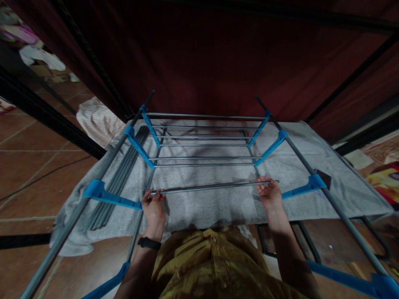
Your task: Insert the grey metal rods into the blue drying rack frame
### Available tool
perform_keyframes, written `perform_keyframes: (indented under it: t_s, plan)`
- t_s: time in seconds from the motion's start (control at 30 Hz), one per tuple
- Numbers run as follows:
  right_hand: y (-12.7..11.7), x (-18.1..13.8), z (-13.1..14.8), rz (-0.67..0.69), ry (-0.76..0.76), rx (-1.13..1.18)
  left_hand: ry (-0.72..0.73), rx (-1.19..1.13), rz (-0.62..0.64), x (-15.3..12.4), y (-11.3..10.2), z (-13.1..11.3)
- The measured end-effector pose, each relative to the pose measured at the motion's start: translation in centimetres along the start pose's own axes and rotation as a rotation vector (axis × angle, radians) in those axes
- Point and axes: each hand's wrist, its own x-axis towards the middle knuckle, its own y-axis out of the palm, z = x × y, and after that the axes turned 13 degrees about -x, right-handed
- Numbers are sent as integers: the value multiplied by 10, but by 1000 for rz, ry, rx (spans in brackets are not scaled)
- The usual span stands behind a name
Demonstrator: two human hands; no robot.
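Observation:
A thin grey metal tube [208, 188] lies across between my two hands, its right end a little higher in view. My left hand [153, 205] has its fingers closed round the left end, near a blue plastic bracket [115, 198]. Close to the right end, my right hand [268, 192] grips the tube, and its tip pokes out past my fingers. Around my hands stands a rack frame of grey side poles [301, 153] with blue brackets. Several grey crossbars [204, 165] span the brackets farther back. Another blue bracket [301, 189] sits just right of my right hand.
Several loose grey tubes [120, 178] lie side by side at the left on a grey cloth [202, 207]. A dark red curtain [202, 62] hangs behind the rack. Black metal bars [46, 112] run along the left. A striped cloth [98, 122] lies on the tiled floor.

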Motion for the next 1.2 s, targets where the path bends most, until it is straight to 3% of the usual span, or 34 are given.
perform_keyframes:
  t_s: [0.43,1.2]
  plan:
    - [-1,0,-2,1,9,1,-25,-28,76,3,-4,2]
    - [-3,-2,-7,30,-34,-8,-102,0,52,-6,3,-4]
